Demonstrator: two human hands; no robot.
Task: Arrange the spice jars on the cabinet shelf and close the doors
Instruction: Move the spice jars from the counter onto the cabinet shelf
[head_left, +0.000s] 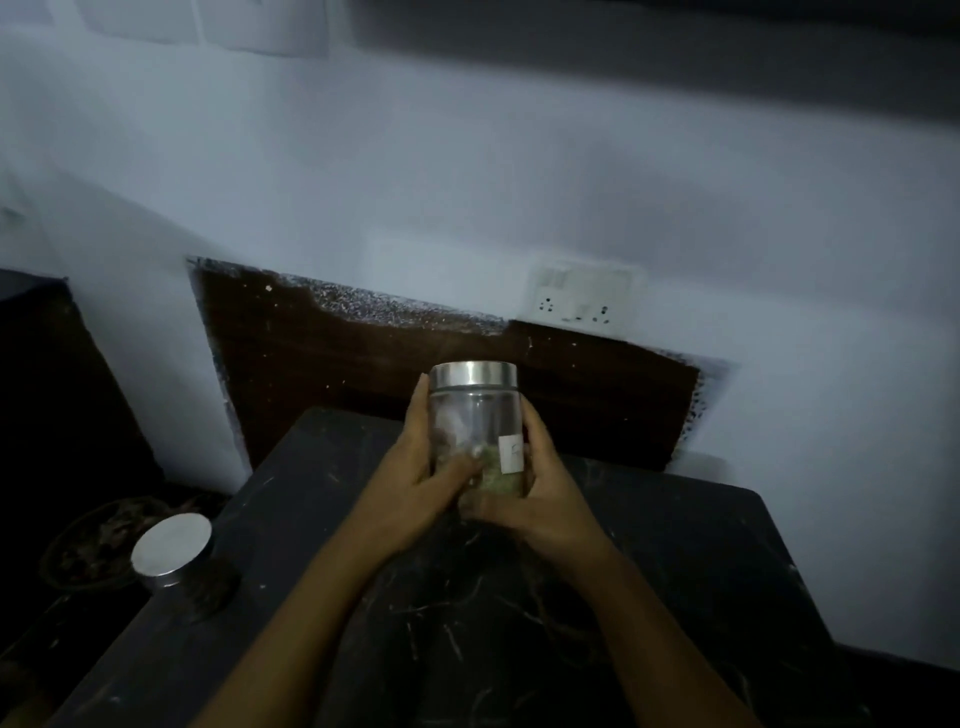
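Holding a clear glass jar (470, 415) upright over the far half of the dark, scratched counter (675, 571), a little above mid-frame. Left grip (415, 483) wrapped round the jar's 9 o'clock side, fingers curled behind the glass, thumb laid across the front low down. Right grip (540, 499) clasped on the 3 o'clock side and along the bottom edge. Both closed on this one jar. Capped with a brushed steel lid (474, 375), seated level. Mostly hollow inside: only a shallow layer of pale greenish contents (496, 478) at the bottom, partly masked by fingers and too dim to name. White label (510, 453) stuck on the front toward 3 o'clock, writing too blurred to read. Base hidden by the grips: resting on the counter or raised off it, cannot tell.

Well apart, at 8 o'clock from the held jar, a second jar (192, 587) standing upright by the counter's left edge, closed with its own steel cap (171, 543), dark contents showing through the glass. Further toward 9 o'clock, past the counter's edge and lower, a round dark dish (88, 545) with brownish pieces in it, kind unclear.

At 12 o'clock behind the held jar, a dark wooden panel (337, 364) flat against the pale wall. At 1 o'clock, a white switch-and-socket plate (579, 293) just above the panel's top edge.
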